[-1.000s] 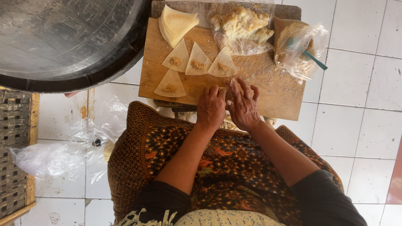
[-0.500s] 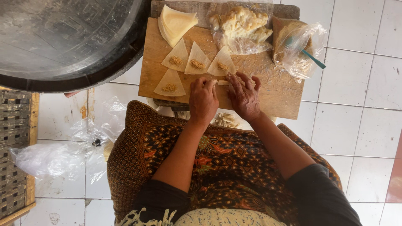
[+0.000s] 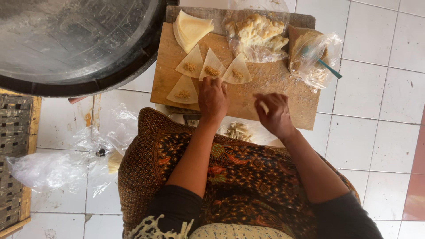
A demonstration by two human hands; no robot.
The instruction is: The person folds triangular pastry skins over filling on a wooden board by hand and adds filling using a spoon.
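We are pressing our left hand flat beside thin, floppy filled wrappers; our right hand is pinching a folded piece; they seem tear-prone, best lifted by edges.

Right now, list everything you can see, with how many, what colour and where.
board: one, brown wood, on the tiled floor
filled wrappers: four, pale triangles, board's left part
wrapper stack: one, cream, board's top left
filling bag: one, clear plastic, board's top middle
spoon bag: one, clear with teal handle, board's right
pan: one, dark metal, top left
crate: one, wooden, left edge
left hand: on the board by the wrappers
right hand: over the board, pinching something pale
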